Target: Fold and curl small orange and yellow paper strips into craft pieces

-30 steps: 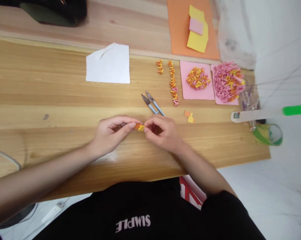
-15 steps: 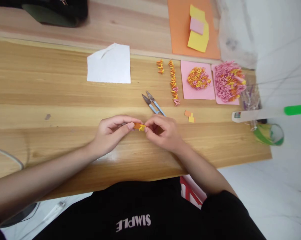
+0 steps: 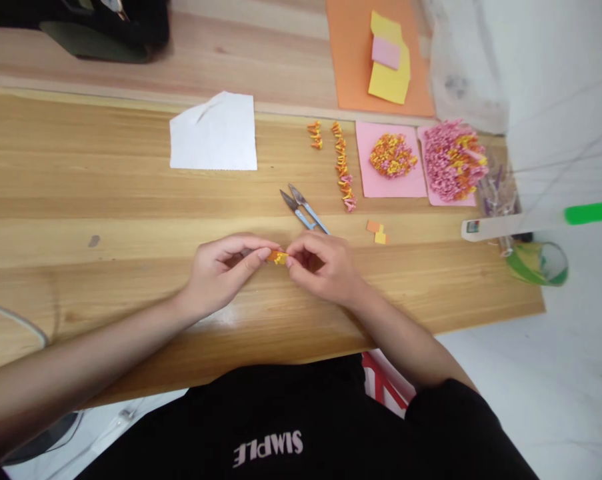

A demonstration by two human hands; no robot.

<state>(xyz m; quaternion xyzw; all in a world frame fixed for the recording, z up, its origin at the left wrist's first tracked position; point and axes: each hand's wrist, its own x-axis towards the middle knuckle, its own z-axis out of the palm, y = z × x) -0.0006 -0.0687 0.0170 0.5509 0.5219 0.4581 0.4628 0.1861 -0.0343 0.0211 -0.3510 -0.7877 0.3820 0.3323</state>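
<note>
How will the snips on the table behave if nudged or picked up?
Snips: probably slide rather than roll, since they lie flat on the table. Blades stand apart, so they may close when squeezed. Pointed tips could snag. The right hand hides their near end.

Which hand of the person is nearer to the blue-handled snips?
Right. The right hand is beside the snips, at the handle end; the left hand is farther off, to their lower left.

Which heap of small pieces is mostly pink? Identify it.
The larger, right heap of small multicoloured pieces: pink dominates, while the left heap is mostly orange and yellow.
</note>
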